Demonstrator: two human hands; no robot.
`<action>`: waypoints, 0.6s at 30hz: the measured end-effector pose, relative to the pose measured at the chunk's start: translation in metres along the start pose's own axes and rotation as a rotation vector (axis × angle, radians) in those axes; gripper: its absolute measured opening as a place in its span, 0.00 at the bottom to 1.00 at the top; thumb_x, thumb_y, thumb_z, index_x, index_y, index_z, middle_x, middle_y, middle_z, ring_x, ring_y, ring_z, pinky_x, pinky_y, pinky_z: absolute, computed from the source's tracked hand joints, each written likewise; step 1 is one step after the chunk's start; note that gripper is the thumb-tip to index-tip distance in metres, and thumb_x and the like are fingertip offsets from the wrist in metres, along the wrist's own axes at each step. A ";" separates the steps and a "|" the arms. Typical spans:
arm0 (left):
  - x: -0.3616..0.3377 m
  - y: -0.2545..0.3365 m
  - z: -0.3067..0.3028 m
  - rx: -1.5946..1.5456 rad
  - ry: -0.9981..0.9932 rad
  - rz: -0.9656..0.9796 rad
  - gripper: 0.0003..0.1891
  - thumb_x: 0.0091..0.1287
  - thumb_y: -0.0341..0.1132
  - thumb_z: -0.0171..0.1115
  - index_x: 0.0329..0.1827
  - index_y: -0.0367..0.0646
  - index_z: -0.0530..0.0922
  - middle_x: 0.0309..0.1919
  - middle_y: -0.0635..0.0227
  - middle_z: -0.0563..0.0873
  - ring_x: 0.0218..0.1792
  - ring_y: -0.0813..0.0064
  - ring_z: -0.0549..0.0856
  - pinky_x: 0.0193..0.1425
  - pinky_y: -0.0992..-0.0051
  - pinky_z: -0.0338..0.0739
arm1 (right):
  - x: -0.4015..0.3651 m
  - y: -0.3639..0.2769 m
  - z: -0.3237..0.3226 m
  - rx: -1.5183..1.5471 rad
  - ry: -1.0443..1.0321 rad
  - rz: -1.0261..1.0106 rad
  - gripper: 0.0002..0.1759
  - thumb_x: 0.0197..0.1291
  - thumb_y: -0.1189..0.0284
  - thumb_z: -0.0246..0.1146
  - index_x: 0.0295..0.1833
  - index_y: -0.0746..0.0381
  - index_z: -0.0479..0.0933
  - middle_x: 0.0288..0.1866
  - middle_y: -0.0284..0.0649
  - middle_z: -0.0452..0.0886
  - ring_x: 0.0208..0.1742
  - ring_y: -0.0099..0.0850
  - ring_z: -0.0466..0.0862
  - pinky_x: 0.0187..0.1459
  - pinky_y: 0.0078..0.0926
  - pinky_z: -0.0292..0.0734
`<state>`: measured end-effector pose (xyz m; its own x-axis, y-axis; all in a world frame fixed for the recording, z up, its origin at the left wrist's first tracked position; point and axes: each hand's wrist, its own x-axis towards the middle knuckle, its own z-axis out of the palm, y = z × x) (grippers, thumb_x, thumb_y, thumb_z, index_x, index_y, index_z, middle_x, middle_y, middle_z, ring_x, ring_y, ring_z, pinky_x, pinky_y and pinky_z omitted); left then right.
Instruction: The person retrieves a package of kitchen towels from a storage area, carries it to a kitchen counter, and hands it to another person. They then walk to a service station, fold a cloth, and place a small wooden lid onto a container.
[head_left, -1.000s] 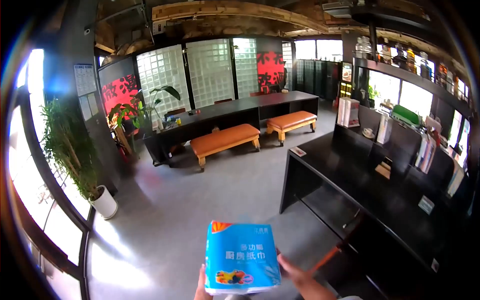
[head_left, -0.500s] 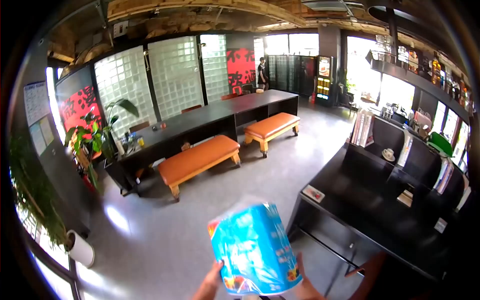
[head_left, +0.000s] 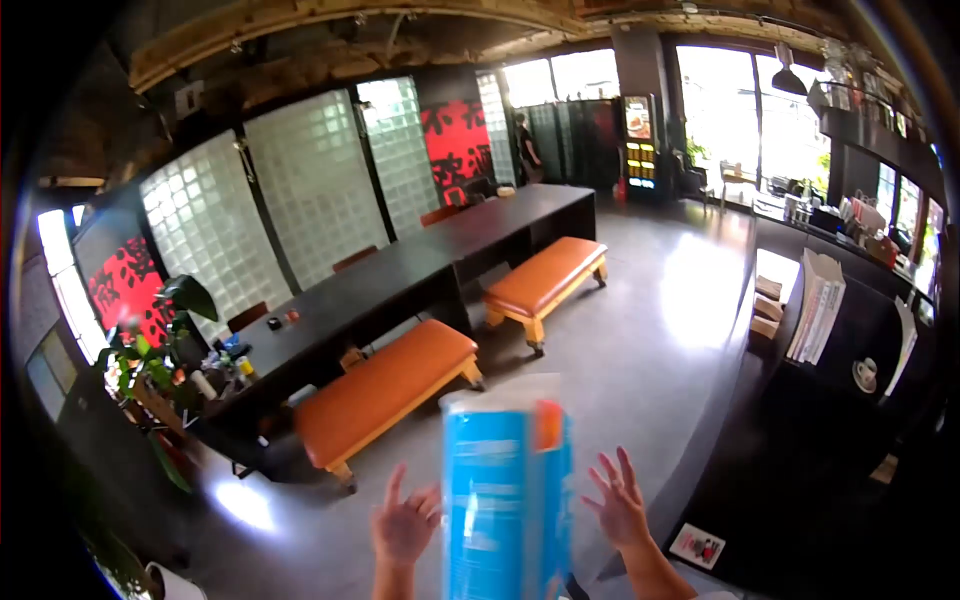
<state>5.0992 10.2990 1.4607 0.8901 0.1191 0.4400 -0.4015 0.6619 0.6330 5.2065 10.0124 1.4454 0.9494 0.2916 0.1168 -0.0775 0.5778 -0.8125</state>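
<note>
A blue plastic pack of kitchen paper (head_left: pixel 505 495) with an orange corner stands on edge in the air, low in the middle of the view. My left hand (head_left: pixel 405 525) is just to its left, palm up and fingers spread. My right hand (head_left: pixel 618 500) is a little to its right, fingers also spread. Neither hand grips the pack; small gaps show on both sides.
A long black table (head_left: pixel 400 275) with two orange benches (head_left: pixel 385 385) (head_left: pixel 545 280) crosses the room ahead. A black counter (head_left: pixel 800 400) with books and a cup runs along the right. A potted plant (head_left: pixel 150 360) stands at the left. A person (head_left: pixel 525 145) stands far back.
The pack was held in both hands; now it has turned edge-on and risen free of them, and both hands have opened. My view has swung left, away from the counter.
</note>
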 end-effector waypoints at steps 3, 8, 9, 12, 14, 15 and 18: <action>0.068 -0.066 -0.010 0.347 0.181 -0.250 0.39 0.67 0.58 0.49 0.74 0.45 0.49 0.64 0.56 0.69 0.61 0.57 0.73 0.62 0.54 0.70 | 0.042 0.024 -0.005 0.531 -0.193 -0.018 0.43 0.62 0.50 0.56 0.75 0.52 0.44 0.72 0.44 0.58 0.66 0.42 0.68 0.58 0.41 0.73; 0.189 -0.116 -0.093 0.079 0.147 -0.845 0.39 0.66 0.60 0.49 0.73 0.47 0.52 0.67 0.56 0.65 0.65 0.56 0.68 0.66 0.54 0.66 | 0.172 0.079 -0.082 0.151 -0.146 0.129 0.40 0.64 0.50 0.53 0.75 0.48 0.43 0.73 0.43 0.55 0.67 0.42 0.67 0.59 0.43 0.72; 0.219 -0.105 -0.099 0.073 0.165 -0.927 0.39 0.66 0.60 0.50 0.73 0.48 0.52 0.68 0.56 0.65 0.66 0.56 0.68 0.66 0.55 0.66 | 0.188 0.084 -0.089 0.104 -0.096 0.173 0.40 0.64 0.51 0.53 0.75 0.48 0.43 0.73 0.44 0.55 0.67 0.41 0.67 0.59 0.44 0.72; 0.308 -0.106 -0.171 -0.288 -0.041 -0.908 0.41 0.64 0.63 0.49 0.74 0.50 0.50 0.70 0.57 0.60 0.68 0.56 0.65 0.68 0.54 0.64 | 0.268 0.047 -0.050 -0.071 0.036 0.095 0.39 0.65 0.51 0.53 0.75 0.50 0.44 0.73 0.45 0.56 0.67 0.41 0.67 0.59 0.46 0.71; 0.390 -0.102 -0.196 -0.545 -0.427 -0.520 0.42 0.63 0.66 0.46 0.75 0.53 0.47 0.72 0.58 0.56 0.70 0.54 0.61 0.70 0.50 0.56 | 0.335 0.007 -0.010 -0.098 0.103 -0.168 0.40 0.65 0.50 0.51 0.75 0.52 0.44 0.73 0.46 0.56 0.67 0.42 0.67 0.60 0.49 0.70; 0.443 -0.080 -0.175 -0.457 -0.567 -0.344 0.43 0.63 0.67 0.45 0.75 0.54 0.46 0.73 0.59 0.56 0.71 0.54 0.58 0.72 0.49 0.52 | 0.373 0.003 -0.020 -0.033 0.139 -0.265 0.41 0.64 0.48 0.51 0.75 0.52 0.43 0.73 0.46 0.56 0.67 0.43 0.66 0.61 0.50 0.68; 0.551 -0.141 -0.196 0.292 0.087 -0.397 0.44 0.61 0.65 0.51 0.76 0.57 0.45 0.72 0.56 0.57 0.72 0.55 0.54 0.73 0.48 0.43 | 0.464 0.018 -0.050 0.456 -0.108 -0.246 0.44 0.61 0.41 0.49 0.75 0.51 0.43 0.74 0.46 0.54 0.68 0.45 0.66 0.63 0.53 0.65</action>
<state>5.6887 10.4166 1.4888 0.9961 -0.0309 0.0823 -0.0607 0.4356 0.8981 5.6611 10.1202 1.4565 0.9214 0.1687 0.3501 -0.0041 0.9050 -0.4254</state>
